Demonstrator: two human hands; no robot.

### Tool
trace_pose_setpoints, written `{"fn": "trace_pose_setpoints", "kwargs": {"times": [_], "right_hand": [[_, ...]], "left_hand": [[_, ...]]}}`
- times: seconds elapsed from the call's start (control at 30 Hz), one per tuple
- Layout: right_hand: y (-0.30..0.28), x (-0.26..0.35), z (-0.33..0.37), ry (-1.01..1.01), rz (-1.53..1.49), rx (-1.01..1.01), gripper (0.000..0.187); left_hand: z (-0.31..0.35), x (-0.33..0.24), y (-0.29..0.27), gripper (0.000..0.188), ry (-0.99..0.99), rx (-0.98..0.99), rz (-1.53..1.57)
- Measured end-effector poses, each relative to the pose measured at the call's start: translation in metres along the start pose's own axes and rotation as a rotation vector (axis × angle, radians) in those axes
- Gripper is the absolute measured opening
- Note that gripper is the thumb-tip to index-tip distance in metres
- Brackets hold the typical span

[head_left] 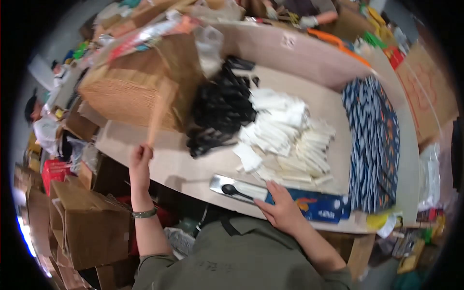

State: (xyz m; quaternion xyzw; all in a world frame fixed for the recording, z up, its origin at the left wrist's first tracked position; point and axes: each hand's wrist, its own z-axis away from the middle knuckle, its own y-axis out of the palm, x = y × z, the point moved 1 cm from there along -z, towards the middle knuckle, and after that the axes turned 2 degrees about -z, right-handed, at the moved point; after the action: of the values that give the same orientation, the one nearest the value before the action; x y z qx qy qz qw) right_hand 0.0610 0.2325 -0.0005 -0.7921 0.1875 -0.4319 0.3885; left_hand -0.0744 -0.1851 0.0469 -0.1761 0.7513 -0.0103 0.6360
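Note:
My left hand (141,157) is closed round the lower end of a long, flat tan strip (160,113), blurred and pointing up in front of a brown-wrapped stack. At the table's near edge my right hand (284,209) spans a narrow silver packet (216,182), thumb on the near side and fingers on the far side. On this packet lies a black spoon (228,189), its handle running toward my thumb. Blue printed packets (321,205) lie under and beside that hand. Beyond it spread white folded packets (275,123), cream sticks or packets (311,152) and black cutlery (220,104).
The big brown-wrapped stack (130,92) fills the table's left side. Dark blue patterned packets (369,145) stand in a row on the right. A raised board (299,53) borders the far side. Cartons (92,222) crowd the lower left; a co-worker's gloved hand (308,21) shows far off.

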Motion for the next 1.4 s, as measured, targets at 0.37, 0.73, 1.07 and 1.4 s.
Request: {"fn": "trace_pose_setpoints", "kwargs": {"times": [0.37, 0.73, 1.07, 1.4], "right_hand": [[0.0, -0.003, 0.013, 0.041, 0.073, 0.052, 0.042], [-0.004, 0.014, -0.002, 0.174, 0.165, -0.007, 0.047], [-0.013, 0.01, 0.001, 0.115, 0.07, -0.069, 0.051], [-0.096, -0.034, -0.006, 0.182, 0.148, -0.032, 0.007]], "left_hand": [[0.036, 0.004, 0.096, 0.015, -0.001, 0.861, -0.446], [0.111, -0.019, 0.184, 0.047, 0.247, 0.386, -0.628], [0.121, -0.034, 0.201, 0.073, -0.467, 1.123, 0.22], [0.097, -0.037, 0.174, 0.041, 0.511, 0.746, -0.668]]}}
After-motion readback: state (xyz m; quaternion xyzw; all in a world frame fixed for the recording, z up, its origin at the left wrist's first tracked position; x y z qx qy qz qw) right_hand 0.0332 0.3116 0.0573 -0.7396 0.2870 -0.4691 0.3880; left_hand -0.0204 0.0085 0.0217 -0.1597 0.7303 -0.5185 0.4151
